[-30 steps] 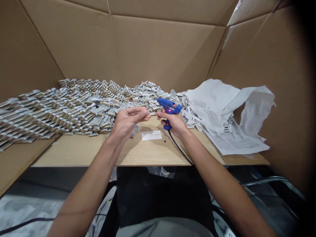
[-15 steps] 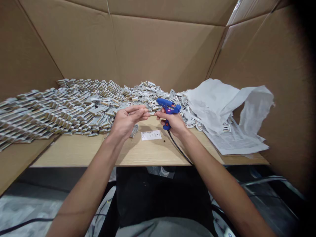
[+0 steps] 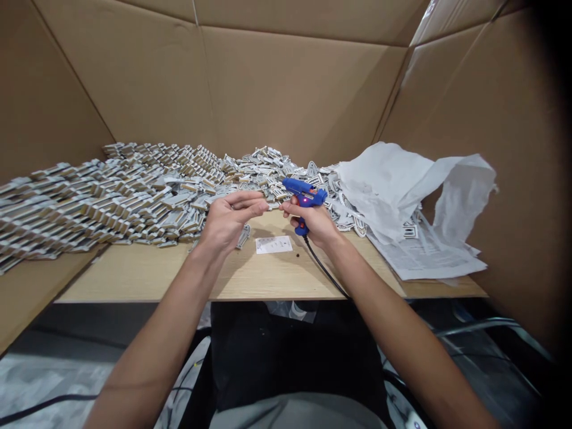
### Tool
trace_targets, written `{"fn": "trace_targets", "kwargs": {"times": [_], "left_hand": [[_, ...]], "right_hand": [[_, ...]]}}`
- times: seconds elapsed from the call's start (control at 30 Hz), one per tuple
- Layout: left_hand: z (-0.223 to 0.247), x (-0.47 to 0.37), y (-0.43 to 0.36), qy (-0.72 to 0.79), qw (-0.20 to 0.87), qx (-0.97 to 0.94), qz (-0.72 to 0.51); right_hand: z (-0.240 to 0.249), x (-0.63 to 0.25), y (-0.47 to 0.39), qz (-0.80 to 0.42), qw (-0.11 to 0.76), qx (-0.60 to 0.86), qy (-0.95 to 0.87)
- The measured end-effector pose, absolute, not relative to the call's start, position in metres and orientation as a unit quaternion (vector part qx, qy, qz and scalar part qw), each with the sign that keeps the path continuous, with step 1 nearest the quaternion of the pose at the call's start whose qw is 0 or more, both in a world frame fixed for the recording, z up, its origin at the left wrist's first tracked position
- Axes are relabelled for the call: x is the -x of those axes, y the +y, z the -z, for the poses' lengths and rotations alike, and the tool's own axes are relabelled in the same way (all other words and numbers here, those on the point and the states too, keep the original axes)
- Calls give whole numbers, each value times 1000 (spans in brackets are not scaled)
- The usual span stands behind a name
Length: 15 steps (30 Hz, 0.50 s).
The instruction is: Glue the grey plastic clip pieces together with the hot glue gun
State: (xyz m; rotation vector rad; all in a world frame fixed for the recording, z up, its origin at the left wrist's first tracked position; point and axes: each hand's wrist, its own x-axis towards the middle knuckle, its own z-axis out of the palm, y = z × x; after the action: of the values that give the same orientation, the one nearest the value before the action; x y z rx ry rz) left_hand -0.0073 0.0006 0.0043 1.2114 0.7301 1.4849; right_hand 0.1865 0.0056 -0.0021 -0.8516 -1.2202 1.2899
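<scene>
A blue glue gun (image 3: pixel 302 192) with a small lit light sits in my right hand (image 3: pixel 318 220), its nozzle end toward the left and its black cord running down to the table edge. The thumb and forefinger of that hand reach out to the left, pinched close to the other hand. My left hand (image 3: pixel 227 221) is closed in a pinch just left of them; what its fingertips hold is too small and too hidden to make out. Below the hands lies a white paper slip (image 3: pixel 273 245) with writing on it.
Stacked grey-and-white flat pieces (image 3: pixel 111 202) cover the left side, with a looser heap (image 3: pixel 263 164) behind the hands. White wrapping paper (image 3: pixel 379 179) lies crumpled at the right. Cardboard walls (image 3: pixel 304 89) enclose the wooden table (image 3: pixel 268 286).
My left fingers have shifted slightly, the thumb now stretched further toward the right hand. The glue gun has barely moved.
</scene>
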Motion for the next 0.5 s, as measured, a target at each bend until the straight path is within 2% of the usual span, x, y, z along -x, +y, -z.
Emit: {"fn": "trace_targets", "kwargs": {"times": [0.2,0.5], "left_hand": [[-9,6,-3,295,551,-488,-610],[-7,5,-3,302,533,-487,-622]], "right_hand": [[2,-186,5,-539,550,369,-521],[2,-186,6,-543,549,363,-521]]}}
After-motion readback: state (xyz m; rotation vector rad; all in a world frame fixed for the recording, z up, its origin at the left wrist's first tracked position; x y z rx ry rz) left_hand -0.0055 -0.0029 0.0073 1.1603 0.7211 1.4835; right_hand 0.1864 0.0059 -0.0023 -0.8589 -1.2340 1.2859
